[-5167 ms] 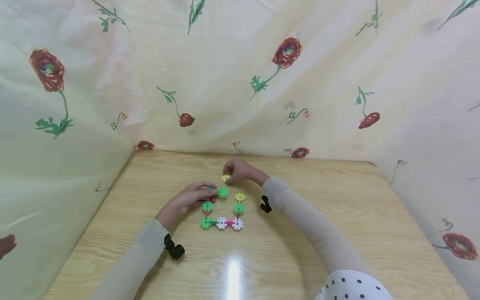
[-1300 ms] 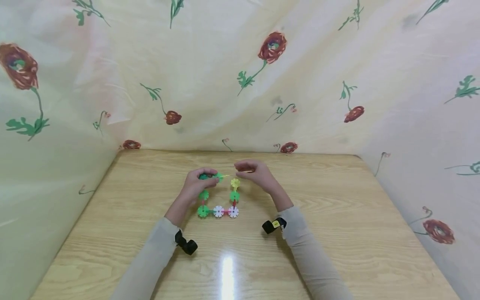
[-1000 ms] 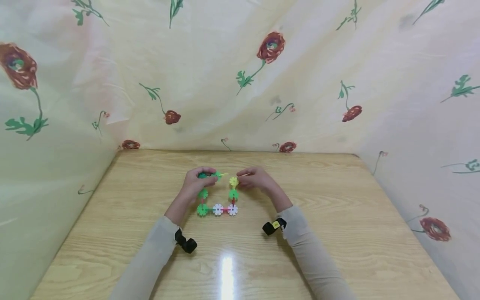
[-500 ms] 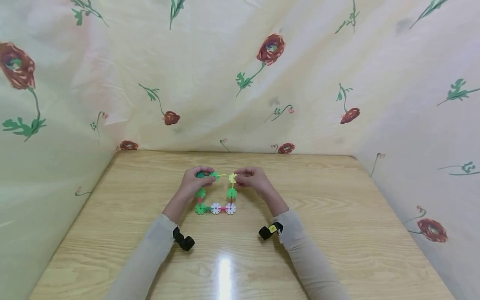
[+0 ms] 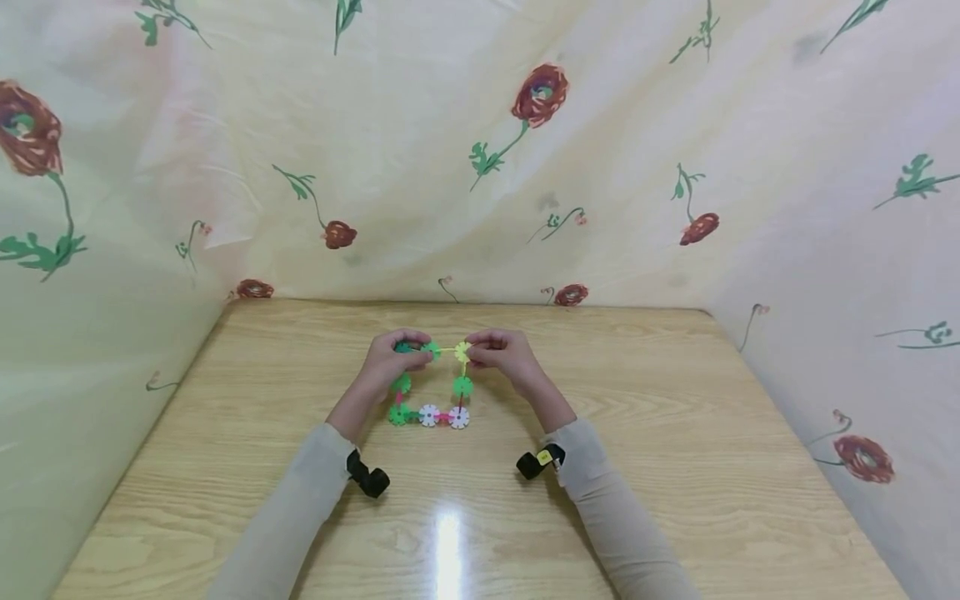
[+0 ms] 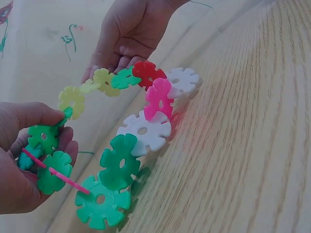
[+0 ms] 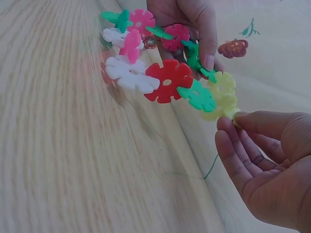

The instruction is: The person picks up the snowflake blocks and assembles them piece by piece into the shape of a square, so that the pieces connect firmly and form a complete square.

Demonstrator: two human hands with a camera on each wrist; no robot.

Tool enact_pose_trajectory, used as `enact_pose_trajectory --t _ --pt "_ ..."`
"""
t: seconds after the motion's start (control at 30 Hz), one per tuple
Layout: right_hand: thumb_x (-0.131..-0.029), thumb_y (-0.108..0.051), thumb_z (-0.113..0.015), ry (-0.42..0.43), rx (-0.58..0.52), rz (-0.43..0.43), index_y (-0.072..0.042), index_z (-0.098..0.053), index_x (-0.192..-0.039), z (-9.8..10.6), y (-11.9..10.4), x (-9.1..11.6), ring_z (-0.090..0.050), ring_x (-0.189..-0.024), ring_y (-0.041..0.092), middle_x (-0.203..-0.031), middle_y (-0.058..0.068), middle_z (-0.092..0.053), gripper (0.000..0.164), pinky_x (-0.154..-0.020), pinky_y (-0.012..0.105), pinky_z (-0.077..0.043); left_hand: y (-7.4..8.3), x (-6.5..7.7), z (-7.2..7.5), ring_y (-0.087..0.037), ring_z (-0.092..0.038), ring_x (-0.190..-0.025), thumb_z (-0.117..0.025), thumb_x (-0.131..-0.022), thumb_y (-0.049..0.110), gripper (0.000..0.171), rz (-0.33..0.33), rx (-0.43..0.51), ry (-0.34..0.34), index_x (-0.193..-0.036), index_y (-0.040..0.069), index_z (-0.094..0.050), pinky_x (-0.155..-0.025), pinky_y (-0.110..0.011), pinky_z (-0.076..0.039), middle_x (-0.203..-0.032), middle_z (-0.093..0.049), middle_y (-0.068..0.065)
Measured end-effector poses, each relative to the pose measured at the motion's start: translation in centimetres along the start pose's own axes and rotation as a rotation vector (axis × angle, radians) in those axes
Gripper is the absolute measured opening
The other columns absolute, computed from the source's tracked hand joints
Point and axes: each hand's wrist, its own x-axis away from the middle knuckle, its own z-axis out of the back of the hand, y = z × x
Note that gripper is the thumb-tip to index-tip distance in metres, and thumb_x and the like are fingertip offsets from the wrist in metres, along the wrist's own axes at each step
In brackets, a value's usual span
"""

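Notched plastic snowflake discs are slotted edge to edge into a squarish loop above the wooden table. My left hand (image 5: 381,367) pinches a green snowflake disc (image 6: 43,138) at the loop's far left side. On the far right corner, my right hand (image 5: 506,357) pinches a yellow snowflake disc (image 5: 462,352) between thumb and fingers. Another yellow disc (image 6: 72,101) stands edgewise between the two hands, its edges meeting the held pieces. White discs (image 7: 131,74), a red disc (image 7: 168,81) and pink ones make up other sides. Fingers partly hide the discs on the left.
The wooden table (image 5: 637,467) reaches back to a flower-printed cloth (image 5: 420,167) that hangs behind and at both sides. A black wrist camera (image 5: 369,477) is strapped to the left sleeve, and a second camera (image 5: 538,460) to the right.
My right hand came in from the far side with a yellow disc, then moved to the loop's right corner disc and gripped it. The gap between the loop's two far ends has narrowed.
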Motion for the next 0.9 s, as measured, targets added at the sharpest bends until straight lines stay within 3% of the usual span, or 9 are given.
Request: enact_pose_trajectory --t 0.37,0.63,0.9 --pt "-0.094 -0.002 -0.071 -0.016 -0.006 0.007 0.011 -0.068 -0.117 -0.18 0.07 -0.06 -0.074 -0.081 0.019 -0.093 0.005 -0.075 0.026 -0.089 0.049 -0.06 0.13 -0.02 0.04 -0.012 -0.066 -0.088 -0.074 -0.09 0.0 0.03 -0.006 -0.021 -0.007 -0.119 -0.004 -0.067 -0.092 -0.038 -0.06 -0.105 -0.063 -0.007" --pt "-0.094 -0.001 -0.071 -0.01 0.004 0.007 0.011 -0.068 -0.116 -0.26 0.02 -0.04 -0.075 -0.083 0.021 -0.097 0.009 -0.076 0.026 -0.085 0.042 -0.062 0.35 -0.02 0.16 -0.012 -0.066 -0.088 -0.074 -0.09 0.001 0.029 -0.001 -0.037 -0.015 -0.118 -0.003 -0.068 -0.091 -0.037 -0.06 -0.103 -0.064 -0.006" --pt "-0.094 -0.002 -0.071 -0.024 0.005 0.004 0.011 -0.068 -0.117 -0.24 0.09 -0.11 -0.075 -0.082 0.019 -0.1 0.014 -0.076 0.027 -0.088 0.046 -0.061 0.38 0.02 0.35 -0.013 -0.066 -0.089 -0.074 -0.09 0.001 0.029 -0.008 -0.047 -0.014 -0.118 -0.002 -0.069 -0.092 -0.039 -0.06 -0.104 -0.064 -0.006"
